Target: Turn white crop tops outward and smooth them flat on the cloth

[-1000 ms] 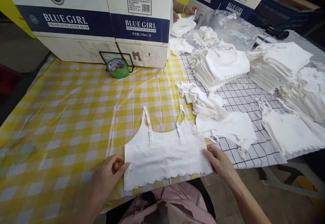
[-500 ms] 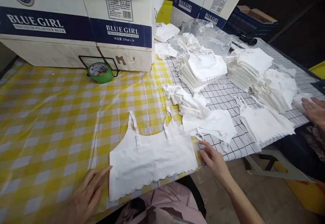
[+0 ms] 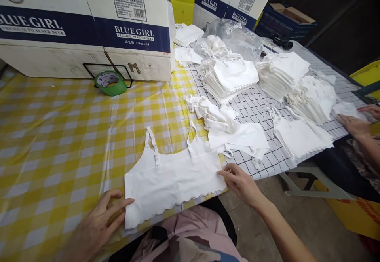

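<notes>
White camisole (image 3: 175,179) lies flat on the desk (image 3: 59,135), straps unfolded; left hand (image 3: 97,222) and right hand (image 3: 240,183), fingers spread open, press its side edges, gripping nothing.

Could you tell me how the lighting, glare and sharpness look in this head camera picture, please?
Head view: soft, even light with faint shadows; mild sheen on the glossy yellow checked tablecloth; the white crop top is bright, though its folds show; the left hand is slightly motion-blurred, the right hand sharper; wide-angle bending tilts the beer cartons; the far right background is dark.
</notes>
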The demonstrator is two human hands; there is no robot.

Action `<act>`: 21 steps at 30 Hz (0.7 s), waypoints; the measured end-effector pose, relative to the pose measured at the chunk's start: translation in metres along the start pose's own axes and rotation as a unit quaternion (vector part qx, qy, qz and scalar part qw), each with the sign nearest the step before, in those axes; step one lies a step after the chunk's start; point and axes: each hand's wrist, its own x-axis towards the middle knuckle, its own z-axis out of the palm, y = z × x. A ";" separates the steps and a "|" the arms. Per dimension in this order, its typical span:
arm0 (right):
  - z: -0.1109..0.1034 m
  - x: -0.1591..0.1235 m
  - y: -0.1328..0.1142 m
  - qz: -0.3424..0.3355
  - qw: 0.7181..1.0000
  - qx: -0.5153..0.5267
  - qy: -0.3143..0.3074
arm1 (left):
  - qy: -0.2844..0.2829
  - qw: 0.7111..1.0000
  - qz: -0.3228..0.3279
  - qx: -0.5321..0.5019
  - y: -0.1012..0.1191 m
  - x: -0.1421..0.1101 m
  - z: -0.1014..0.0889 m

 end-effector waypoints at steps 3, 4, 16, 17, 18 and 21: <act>0.004 0.002 0.002 -0.013 1.000 0.003 -0.008 | 0.009 1.000 0.010 -0.011 0.007 0.001 0.000; 0.005 0.003 0.003 -0.013 1.000 0.003 -0.007 | 0.015 1.000 0.014 -0.014 0.010 0.002 0.001; 0.012 0.000 0.013 -0.035 0.999 0.002 0.022 | 0.066 0.997 0.047 -0.018 0.022 0.002 0.002; 0.012 0.000 0.013 -0.038 0.999 -0.003 0.021 | 0.070 0.996 0.045 -0.020 0.022 0.002 0.002; 0.013 0.000 0.013 -0.040 0.999 -0.008 0.022 | 0.076 0.996 0.042 -0.022 0.023 0.003 0.002; 0.015 0.002 0.013 -0.039 0.999 -0.013 0.030 | 0.083 0.995 0.038 -0.026 0.023 0.003 0.003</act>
